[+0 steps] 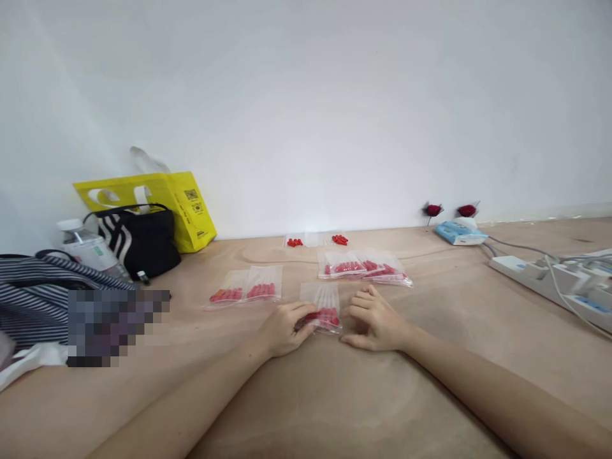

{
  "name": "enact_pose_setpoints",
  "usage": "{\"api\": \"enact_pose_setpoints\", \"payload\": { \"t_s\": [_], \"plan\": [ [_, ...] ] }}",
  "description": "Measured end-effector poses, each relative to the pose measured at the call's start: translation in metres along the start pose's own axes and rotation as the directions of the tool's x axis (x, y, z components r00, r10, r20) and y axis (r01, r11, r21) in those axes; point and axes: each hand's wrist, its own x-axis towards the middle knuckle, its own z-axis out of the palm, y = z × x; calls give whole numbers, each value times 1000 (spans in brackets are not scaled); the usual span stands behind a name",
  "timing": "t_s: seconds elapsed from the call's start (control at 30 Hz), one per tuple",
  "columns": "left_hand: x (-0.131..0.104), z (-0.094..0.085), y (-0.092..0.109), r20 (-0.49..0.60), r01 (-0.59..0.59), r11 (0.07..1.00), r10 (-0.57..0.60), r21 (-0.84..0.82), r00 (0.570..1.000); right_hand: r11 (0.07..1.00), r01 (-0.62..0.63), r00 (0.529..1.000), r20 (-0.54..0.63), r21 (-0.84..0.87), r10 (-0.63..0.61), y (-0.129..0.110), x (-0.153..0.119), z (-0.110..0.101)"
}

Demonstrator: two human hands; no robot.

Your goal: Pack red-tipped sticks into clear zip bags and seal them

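Observation:
A clear plastic bag [319, 294] of red capsules lies on the table between my hands, its filled end towards me. My left hand [287, 328] grips the lower left edge of this bag, with fingers on top and the thumb near the front. To the right of the bag, my right hand [377, 322] rests with curved fingers apart and nothing in it. Two similar bags [262, 284] lie side by side beyond my left hand. Further back on the right, several overlapping bags [363, 264] hold more red capsules.
Near the wall lie small bags with red capsules [340, 240]. On the left stand a yellow bag [196, 220], a black pouch [143, 239] and a plastic bottle [90, 248]. A blue tissue pack [461, 234], red roses [467, 210] and power strips [549, 280] with cables occupy the right.

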Motion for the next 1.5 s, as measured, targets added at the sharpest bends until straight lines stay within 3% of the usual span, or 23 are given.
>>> {"api": "enact_pose_setpoints", "payload": {
  "t_s": [0.17, 0.37, 0.53, 0.7, 0.93, 1.2, 1.37, 1.5],
  "plan": [
    [2, 0, 1, -23, 4, 1000, -4, 8, 1000, 951, 217, 961, -123, -219, -247, -2, 6, 6],
    [2, 0, 2, -20, 6, 1000, -5, 14, 1000, 884, 361, 911, -91, -296, -403, -4, 8, 7],
    [3, 1, 1, -93, 6, 1000, -4, 16, 996, 900, 334, 927, -72, -280, -367, -3, 8, 8],
    [11, 3, 5, -46, -42, 999, 40, -29, 998, 912, 326, 935, -58, -248, -350, -4, 10, 8],
    [14, 8, 8, -46, 24, 1000, -24, -9, 999, 924, 306, 943, -56, -230, -327, -3, 10, 7],
    [7, -1, 6, -43, -159, 987, 158, -38, 987, 943, 219, 964, -96, -252, -249, -2, 7, 4],
    [5, 5, 1, -59, -145, 989, 146, 10, 988, 929, 224, 960, -96, -294, -262, -1, 9, 6],
    [6, 4, 0, -18, -206, 975, 208, 88, 978, 897, 260, 948, -83, -357, -308, 1, 9, 8]
  ]
}}
